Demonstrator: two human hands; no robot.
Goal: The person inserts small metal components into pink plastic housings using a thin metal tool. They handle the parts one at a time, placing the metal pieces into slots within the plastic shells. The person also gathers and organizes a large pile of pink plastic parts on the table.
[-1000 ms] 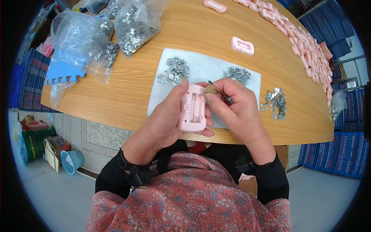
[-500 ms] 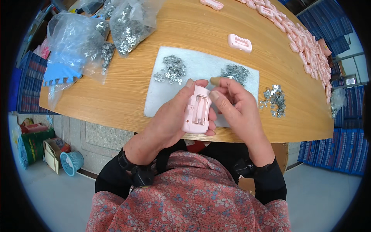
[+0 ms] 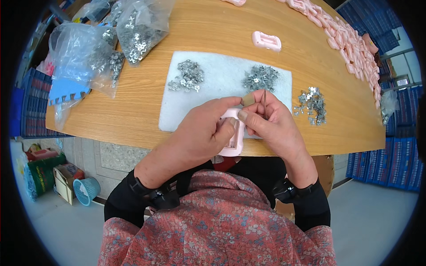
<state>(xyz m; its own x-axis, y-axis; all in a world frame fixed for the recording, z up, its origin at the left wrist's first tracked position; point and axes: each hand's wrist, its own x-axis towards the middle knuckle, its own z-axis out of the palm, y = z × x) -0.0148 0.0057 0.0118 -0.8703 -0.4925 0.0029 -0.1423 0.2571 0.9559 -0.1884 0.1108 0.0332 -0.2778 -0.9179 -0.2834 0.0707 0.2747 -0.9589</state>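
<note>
A pink plastic casing (image 3: 237, 144) with an open battery compartment is held near the table's front edge. My left hand (image 3: 206, 126) is closed around it, the thumb lying over the compartment. My right hand (image 3: 275, 122) is closed at the casing's far end, thumb tip against it. A tan covering (image 3: 248, 99) wraps one of its fingertips. A thin, dark pointed tool (image 3: 265, 104) sticks up between the right fingers; its lower part is hidden. Beyond the hands, a white foam sheet (image 3: 177, 106) bears two piles of small metal contact plates (image 3: 191, 75).
More metal pieces (image 3: 313, 105) lie right of the sheet. A pink casing (image 3: 267, 41) rests beyond it, and many more casings (image 3: 350, 53) line the far right edge. Clear bags of metal parts (image 3: 142, 31) and a blue foam mat (image 3: 66, 91) are at the left.
My left thumb has moved from the casing's side onto its compartment. My right hand has closed in on the casing's far end, and the pointed tool now shows between its fingers.
</note>
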